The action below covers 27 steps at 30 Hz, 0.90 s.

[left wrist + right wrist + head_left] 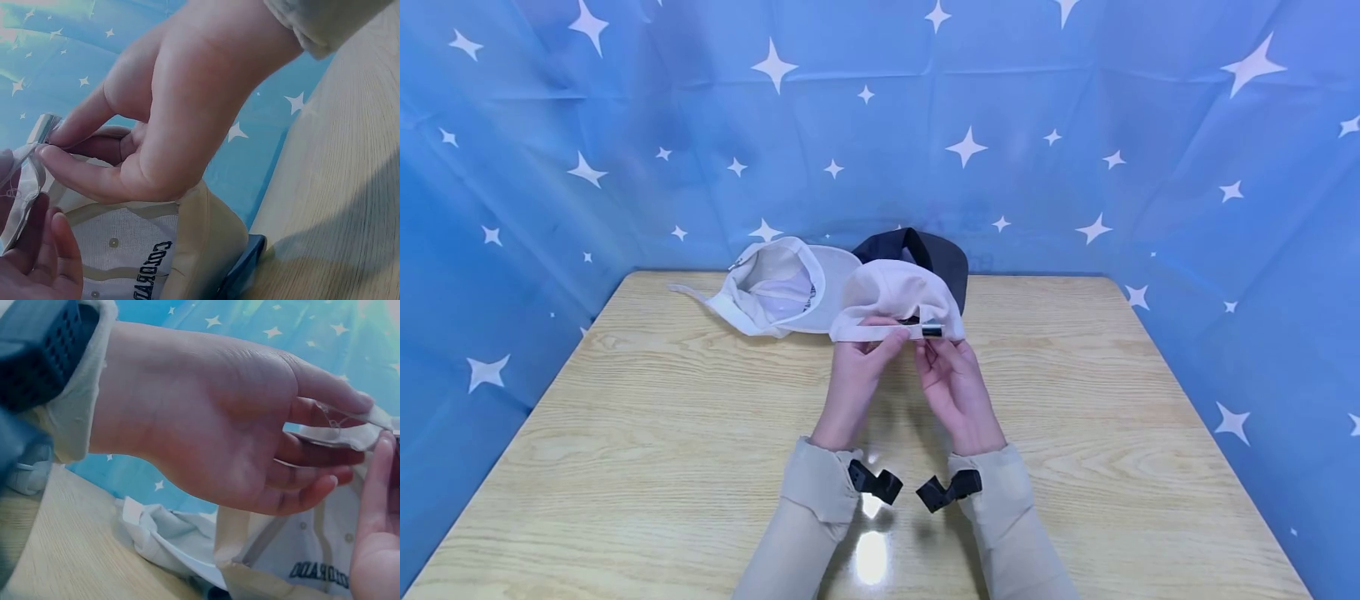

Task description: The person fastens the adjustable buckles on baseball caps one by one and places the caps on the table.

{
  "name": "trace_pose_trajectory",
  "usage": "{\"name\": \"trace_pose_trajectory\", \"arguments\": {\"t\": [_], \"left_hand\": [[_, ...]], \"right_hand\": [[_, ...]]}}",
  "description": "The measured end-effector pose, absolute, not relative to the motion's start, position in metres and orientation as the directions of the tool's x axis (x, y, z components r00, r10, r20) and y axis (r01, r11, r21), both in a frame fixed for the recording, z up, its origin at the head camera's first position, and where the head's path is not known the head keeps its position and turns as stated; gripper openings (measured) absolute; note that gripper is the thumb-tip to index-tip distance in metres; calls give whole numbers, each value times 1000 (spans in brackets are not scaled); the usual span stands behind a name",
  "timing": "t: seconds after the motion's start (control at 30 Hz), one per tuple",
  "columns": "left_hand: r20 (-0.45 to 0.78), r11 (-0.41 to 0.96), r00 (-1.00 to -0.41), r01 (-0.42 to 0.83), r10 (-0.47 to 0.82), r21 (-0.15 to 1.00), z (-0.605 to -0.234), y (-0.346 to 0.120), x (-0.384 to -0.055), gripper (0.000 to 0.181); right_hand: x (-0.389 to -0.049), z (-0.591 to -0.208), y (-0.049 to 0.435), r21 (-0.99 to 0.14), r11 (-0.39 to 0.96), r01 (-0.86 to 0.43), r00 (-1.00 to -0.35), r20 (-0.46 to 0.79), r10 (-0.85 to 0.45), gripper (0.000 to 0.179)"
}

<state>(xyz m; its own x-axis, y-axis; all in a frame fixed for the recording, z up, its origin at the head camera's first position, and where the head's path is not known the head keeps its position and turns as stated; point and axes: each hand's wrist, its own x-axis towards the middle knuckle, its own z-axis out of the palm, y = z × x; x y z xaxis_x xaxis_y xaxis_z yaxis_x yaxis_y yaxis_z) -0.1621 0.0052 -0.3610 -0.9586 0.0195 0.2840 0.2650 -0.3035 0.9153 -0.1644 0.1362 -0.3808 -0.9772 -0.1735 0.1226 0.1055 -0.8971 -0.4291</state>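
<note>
A cream cap (pixel 898 287) is held up over the far part of the table, its back strap (pixel 880 333) stretched towards me. My left hand (pixel 857 358) pinches the strap between thumb and fingers, close to a metal buckle (pixel 42 128). My right hand (pixel 955 383) pinches the strap on the buckle's other side, thumb against fingers (pixel 337 394). Loose threads (pixel 334 419) show by its fingertips. Inside the cap's crown, dark lettering (pixel 150 272) is visible in the left wrist view.
A white cap (pixel 767 292) lies on its side at the left, opening upward, its strap trailing left. Behind the cream cap sits a black cap (pixel 951 258). Both are near the back edge of the wooden table (pixel 625 467). A blue star-patterned cloth (pixel 880 125) surrounds the table.
</note>
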Motion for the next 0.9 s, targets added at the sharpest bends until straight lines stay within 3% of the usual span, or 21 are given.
{"name": "trace_pose_trajectory", "arguments": {"t": [0.67, 0.9], "left_hand": [[244, -266, -970, 237, -8, 934, -339, 2, -151, 9], [257, -245, -966, 250, -4, 937, -345, 3, -156, 15]], "right_hand": [[-164, -381, 136, -427, -897, 116, -976, 116, -182, 19], [-165, -379, 136, -440, -892, 108, -981, 95, -166, 20]]}}
